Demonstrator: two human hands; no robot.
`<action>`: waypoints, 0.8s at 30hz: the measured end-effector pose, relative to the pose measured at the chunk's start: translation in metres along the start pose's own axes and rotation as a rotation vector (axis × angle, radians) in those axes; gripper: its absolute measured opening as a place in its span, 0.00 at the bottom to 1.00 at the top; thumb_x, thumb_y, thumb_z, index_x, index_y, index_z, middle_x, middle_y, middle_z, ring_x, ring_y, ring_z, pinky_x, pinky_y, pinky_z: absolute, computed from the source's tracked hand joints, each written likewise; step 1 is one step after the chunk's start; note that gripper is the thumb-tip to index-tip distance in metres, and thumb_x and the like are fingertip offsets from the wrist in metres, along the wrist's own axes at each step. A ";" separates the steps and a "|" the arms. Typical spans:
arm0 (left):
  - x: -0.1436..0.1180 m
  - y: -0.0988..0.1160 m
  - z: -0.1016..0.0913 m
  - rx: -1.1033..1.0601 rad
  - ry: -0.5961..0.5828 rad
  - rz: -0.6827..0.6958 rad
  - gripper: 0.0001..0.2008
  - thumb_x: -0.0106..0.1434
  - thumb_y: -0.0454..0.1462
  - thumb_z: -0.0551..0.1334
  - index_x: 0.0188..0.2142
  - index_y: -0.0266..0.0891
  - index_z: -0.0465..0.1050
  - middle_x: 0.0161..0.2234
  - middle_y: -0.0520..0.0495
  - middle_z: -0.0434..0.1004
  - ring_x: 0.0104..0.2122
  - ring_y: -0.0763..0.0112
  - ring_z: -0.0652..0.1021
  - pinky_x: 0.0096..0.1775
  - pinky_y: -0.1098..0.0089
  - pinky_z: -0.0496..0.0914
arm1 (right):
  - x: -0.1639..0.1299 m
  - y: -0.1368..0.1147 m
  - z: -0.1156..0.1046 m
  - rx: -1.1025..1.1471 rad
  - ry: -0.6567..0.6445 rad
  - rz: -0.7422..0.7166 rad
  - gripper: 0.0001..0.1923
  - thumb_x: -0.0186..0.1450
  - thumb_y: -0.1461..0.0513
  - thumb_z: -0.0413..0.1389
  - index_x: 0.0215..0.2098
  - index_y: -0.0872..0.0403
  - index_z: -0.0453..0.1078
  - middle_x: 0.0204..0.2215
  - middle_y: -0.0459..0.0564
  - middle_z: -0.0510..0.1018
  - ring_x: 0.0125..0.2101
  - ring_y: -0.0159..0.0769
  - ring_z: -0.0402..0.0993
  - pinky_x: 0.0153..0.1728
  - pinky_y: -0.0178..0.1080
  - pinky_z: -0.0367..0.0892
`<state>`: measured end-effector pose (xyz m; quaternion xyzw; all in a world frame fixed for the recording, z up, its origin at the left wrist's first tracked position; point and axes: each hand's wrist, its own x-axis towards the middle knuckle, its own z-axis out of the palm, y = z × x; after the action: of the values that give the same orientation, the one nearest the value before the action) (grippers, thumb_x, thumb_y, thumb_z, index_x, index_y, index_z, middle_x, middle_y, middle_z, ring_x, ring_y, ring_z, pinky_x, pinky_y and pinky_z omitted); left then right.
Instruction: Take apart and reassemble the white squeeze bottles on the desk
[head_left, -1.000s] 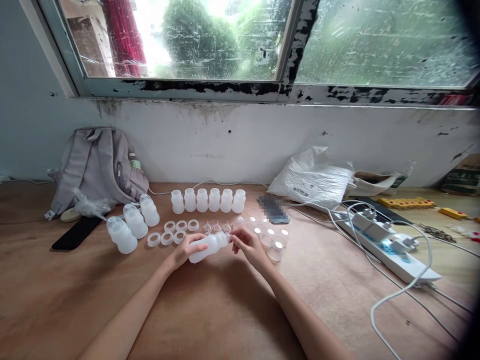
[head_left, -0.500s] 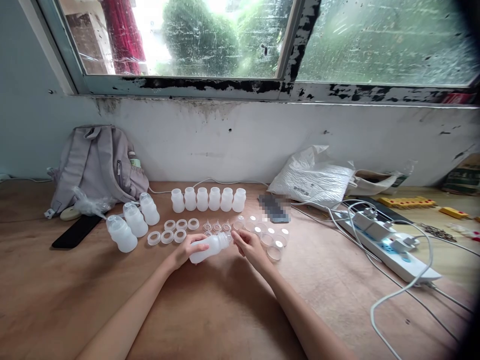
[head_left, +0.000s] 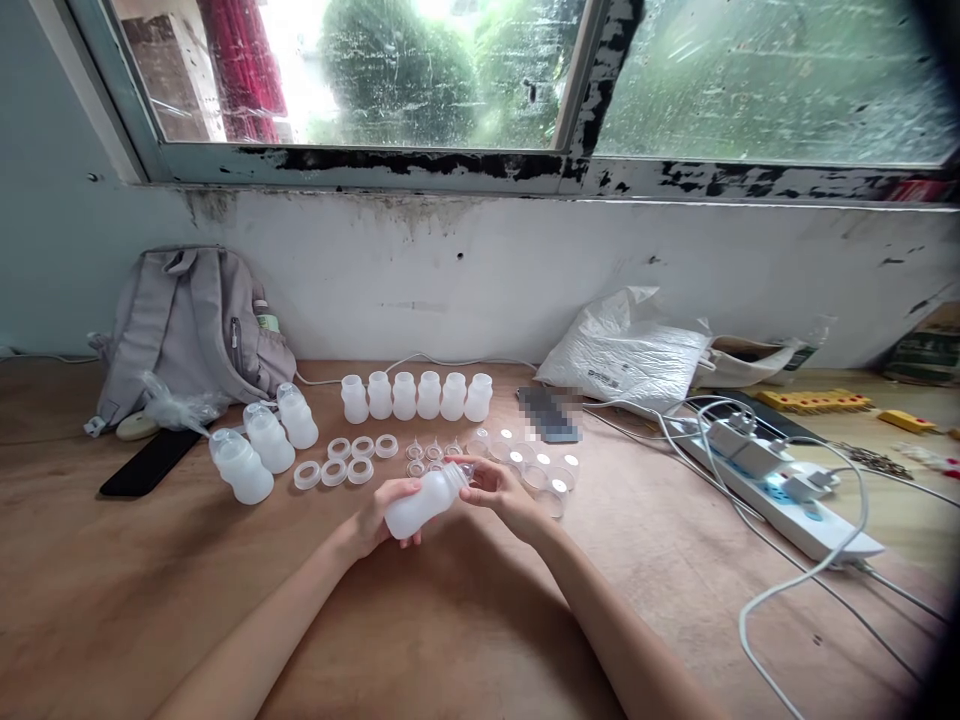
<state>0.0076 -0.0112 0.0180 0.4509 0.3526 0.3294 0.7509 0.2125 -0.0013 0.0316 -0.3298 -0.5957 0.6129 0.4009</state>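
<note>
A frosted white baby bottle [head_left: 421, 506] lies tilted in my left hand [head_left: 382, 515], its neck pointing up to the right. My right hand [head_left: 499, 492] has its fingers curled round the clear top at the bottle's neck, partly hiding it. Just beyond my hands sit several small clear teats [head_left: 433, 455]. Left of these are several white collar rings [head_left: 334, 472] in two rows. Several clear caps [head_left: 541, 475] with white dots stand right of my right hand.
Several open bottles [head_left: 404, 398] line up at the back; three topped bottles [head_left: 270, 440] stand left. A grey backpack [head_left: 191, 320] and black phone [head_left: 154, 464] lie further left. To the right are another phone [head_left: 551, 414], a silver mailer bag [head_left: 630, 350] and a power strip [head_left: 810, 525] with loose cables.
The bottle's neck has tipped further up and its base has swung down. My right hand has moved from pinching near the tip to curling round the top.
</note>
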 end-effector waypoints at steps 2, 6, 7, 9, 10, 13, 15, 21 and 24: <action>0.000 -0.002 0.001 -0.124 -0.015 -0.135 0.21 0.56 0.47 0.53 0.39 0.30 0.67 0.24 0.43 0.73 0.15 0.73 0.71 0.13 0.76 0.59 | 0.000 0.000 -0.004 -0.004 -0.035 0.009 0.26 0.51 0.61 0.61 0.48 0.48 0.65 0.40 0.48 0.72 0.40 0.37 0.67 0.41 0.41 0.61; 0.004 -0.006 0.001 -0.356 -0.077 -0.330 0.24 0.54 0.49 0.53 0.39 0.28 0.66 0.21 0.44 0.72 0.12 0.73 0.69 0.10 0.78 0.52 | -0.001 -0.001 -0.009 -0.003 -0.065 0.000 0.26 0.49 0.63 0.62 0.47 0.48 0.66 0.40 0.48 0.72 0.41 0.37 0.66 0.42 0.41 0.60; 0.004 -0.007 0.001 -0.405 -0.107 -0.358 0.25 0.54 0.49 0.53 0.39 0.28 0.66 0.20 0.44 0.72 0.12 0.74 0.69 0.10 0.78 0.51 | -0.001 -0.002 -0.009 0.003 -0.074 -0.006 0.26 0.48 0.63 0.63 0.46 0.48 0.67 0.41 0.48 0.72 0.41 0.37 0.66 0.43 0.40 0.59; 0.005 -0.008 0.002 -0.467 -0.162 -0.400 0.26 0.53 0.49 0.53 0.40 0.27 0.66 0.20 0.44 0.71 0.11 0.74 0.68 0.10 0.78 0.50 | -0.002 -0.005 -0.011 0.020 -0.100 -0.008 0.25 0.48 0.63 0.63 0.44 0.48 0.68 0.41 0.48 0.72 0.41 0.37 0.65 0.42 0.40 0.59; 0.005 -0.009 0.003 -0.470 -0.177 -0.410 0.27 0.53 0.50 0.53 0.40 0.27 0.65 0.21 0.44 0.71 0.11 0.75 0.68 0.10 0.78 0.49 | -0.002 -0.006 -0.011 0.027 -0.110 -0.003 0.25 0.47 0.64 0.63 0.43 0.49 0.68 0.40 0.48 0.72 0.40 0.36 0.66 0.42 0.39 0.60; 0.004 -0.009 0.008 -0.354 -0.133 -0.333 0.26 0.53 0.51 0.52 0.40 0.30 0.65 0.22 0.45 0.70 0.12 0.76 0.68 0.11 0.78 0.51 | 0.000 -0.005 -0.012 -0.014 -0.067 0.020 0.21 0.46 0.62 0.64 0.39 0.51 0.68 0.35 0.47 0.72 0.36 0.35 0.67 0.36 0.37 0.62; 0.002 -0.007 0.014 -0.149 -0.065 -0.172 0.25 0.54 0.51 0.52 0.41 0.32 0.65 0.24 0.46 0.71 0.14 0.75 0.68 0.13 0.77 0.55 | 0.002 -0.001 -0.011 -0.117 0.044 0.029 0.14 0.48 0.58 0.62 0.32 0.54 0.68 0.26 0.44 0.70 0.28 0.31 0.65 0.28 0.34 0.61; -0.009 -0.002 0.027 0.804 0.269 0.463 0.19 0.51 0.44 0.60 0.42 0.40 0.67 0.35 0.46 0.73 0.32 0.65 0.73 0.35 0.69 0.65 | 0.005 0.013 -0.004 -0.338 0.297 0.069 0.20 0.55 0.50 0.53 0.17 0.56 0.59 0.14 0.39 0.54 0.15 0.23 0.49 0.17 0.31 0.48; -0.011 0.000 0.029 0.822 0.331 0.494 0.18 0.52 0.44 0.59 0.42 0.40 0.66 0.37 0.46 0.72 0.35 0.65 0.72 0.36 0.70 0.65 | 0.002 0.007 -0.001 -0.091 0.172 0.077 0.15 0.58 0.51 0.52 0.28 0.55 0.67 0.21 0.43 0.66 0.19 0.26 0.59 0.22 0.32 0.57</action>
<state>0.0258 -0.0328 0.0303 0.7209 0.4502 0.3981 0.3452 0.2116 0.0014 0.0248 -0.4217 -0.5731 0.5698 0.4112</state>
